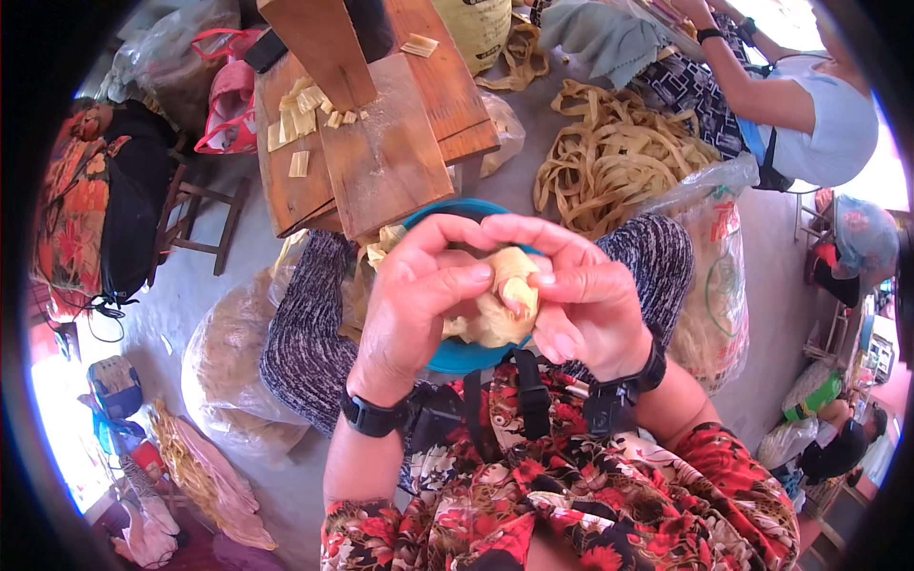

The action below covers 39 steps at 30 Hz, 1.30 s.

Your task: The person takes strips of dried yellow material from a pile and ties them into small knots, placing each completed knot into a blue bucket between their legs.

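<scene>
Both my hands are raised close together over a blue basin [457,360] between my knees. My left hand [421,292] pinches the left side of a folded pale yellow strip [503,307] of plant-like material. On its other side, my right hand [589,300] holds the strip with thumb and fingers. One fingertip shows through the fold. More of the yellow material lies in the basin below, mostly hidden by my hands. Beyond them, short cut yellow pieces [296,114] lie on a wooden bench [285,193], beside a board [389,143] with pale dust on it.
A wooden block [321,50] rises over the board. Long tan strips [614,157] are heaped on the floor, near a filled plastic sack [714,285]. Another filled clear bag [235,371] and a wooden stool [203,214] are at left. A person [785,107] sits at upper right.
</scene>
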Each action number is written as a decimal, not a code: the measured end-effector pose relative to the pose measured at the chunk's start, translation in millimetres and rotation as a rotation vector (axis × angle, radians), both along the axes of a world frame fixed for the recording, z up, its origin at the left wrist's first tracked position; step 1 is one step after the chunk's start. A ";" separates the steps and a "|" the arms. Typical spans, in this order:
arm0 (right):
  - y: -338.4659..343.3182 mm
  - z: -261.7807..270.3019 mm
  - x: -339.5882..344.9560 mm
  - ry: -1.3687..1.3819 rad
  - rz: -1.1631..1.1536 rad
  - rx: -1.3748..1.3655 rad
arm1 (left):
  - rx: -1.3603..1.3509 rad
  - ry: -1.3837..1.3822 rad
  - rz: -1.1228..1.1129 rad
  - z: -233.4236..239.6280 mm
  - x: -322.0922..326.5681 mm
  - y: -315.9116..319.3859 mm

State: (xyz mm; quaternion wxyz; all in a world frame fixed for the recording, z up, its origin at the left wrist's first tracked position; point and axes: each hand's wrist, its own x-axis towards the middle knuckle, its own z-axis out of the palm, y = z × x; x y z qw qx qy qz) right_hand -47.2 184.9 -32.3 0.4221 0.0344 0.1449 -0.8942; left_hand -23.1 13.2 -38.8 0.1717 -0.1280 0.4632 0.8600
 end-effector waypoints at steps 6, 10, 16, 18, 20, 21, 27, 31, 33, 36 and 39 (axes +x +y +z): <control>5.8 12.8 -8.2 0.357 -0.062 0.494 | 0.063 -0.092 -0.334 4.8 -0.8 -3.2; 9.0 9.9 -9.3 0.589 -0.164 0.934 | -0.340 -0.106 -0.263 20.4 -6.5 3.0; 10.7 9.7 -11.6 1.021 0.014 1.246 | -0.668 0.267 -0.052 5.2 9.4 19.0; 26.7 20.0 -7.5 0.842 0.060 1.114 | -0.794 0.377 -0.165 21.4 12.6 0.5; 34.5 9.9 3.3 0.929 0.010 1.029 | -0.567 0.178 -0.116 10.4 14.7 -25.7; 27.3 7.5 9.3 0.838 0.012 0.963 | -0.587 0.126 -0.102 5.5 12.0 -30.9; 23.5 9.3 2.0 0.929 -0.020 0.932 | -0.498 0.072 -0.239 17.6 7.7 -19.4; 31.9 19.6 10.2 0.809 0.007 0.727 | -0.680 0.322 -0.124 19.1 15.9 -23.3; 32.5 28.1 3.1 0.818 0.205 0.851 | -0.741 0.403 -0.076 12.3 19.0 -24.7; 31.7 6.9 -12.8 0.774 0.186 0.795 | -0.868 0.516 -0.015 8.8 14.3 -24.6; 21.1 21.0 -35.1 0.684 0.457 0.875 | -1.058 0.669 -0.097 23.8 11.5 -24.3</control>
